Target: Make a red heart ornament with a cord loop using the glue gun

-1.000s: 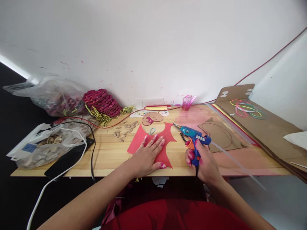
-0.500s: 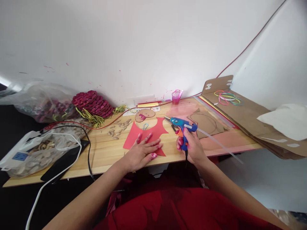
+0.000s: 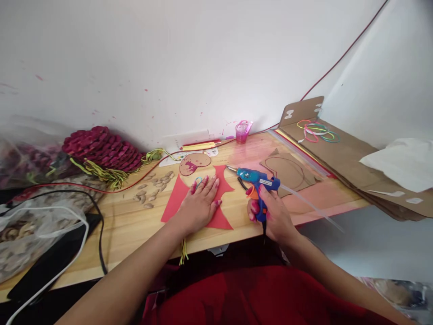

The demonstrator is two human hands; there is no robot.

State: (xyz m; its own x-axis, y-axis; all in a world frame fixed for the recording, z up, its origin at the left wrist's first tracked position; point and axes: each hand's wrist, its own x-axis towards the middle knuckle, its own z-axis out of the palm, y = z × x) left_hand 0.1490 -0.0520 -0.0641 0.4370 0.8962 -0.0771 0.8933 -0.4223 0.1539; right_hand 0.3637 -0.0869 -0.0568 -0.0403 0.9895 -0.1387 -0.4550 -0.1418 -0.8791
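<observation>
My right hand (image 3: 272,210) grips a blue glue gun (image 3: 253,175) by its handle, fingers round the orange trigger. The metal nozzle points left, and a clear glue stick (image 3: 307,205) trails out of the back. My left hand (image 3: 201,205) lies flat, fingers stretched, on a cut sheet of red paper (image 3: 174,198). A small blue loop (image 3: 198,180) shows by its fingertips. Behind the paper lies a heart-like cardboard piece (image 3: 195,163) with dark pink blotches. Yellow-green strands (image 3: 183,253) hang over the table edge under my left wrist.
Pistachio-like shells (image 3: 154,186) are scattered left of the paper. Further left sit a magenta scaly piece (image 3: 103,149), bagged shells (image 3: 30,234) and cables. A pink cup (image 3: 242,132) stands at the wall. On the right are a cardboard scrap (image 3: 287,169), stacked cardboard (image 3: 352,158) and coloured cords (image 3: 318,132).
The view has shifted a little. My left hand has moved up over the red paper, covering more of the blue loop. My right hand still holds the glue gun in nearly the same place.
</observation>
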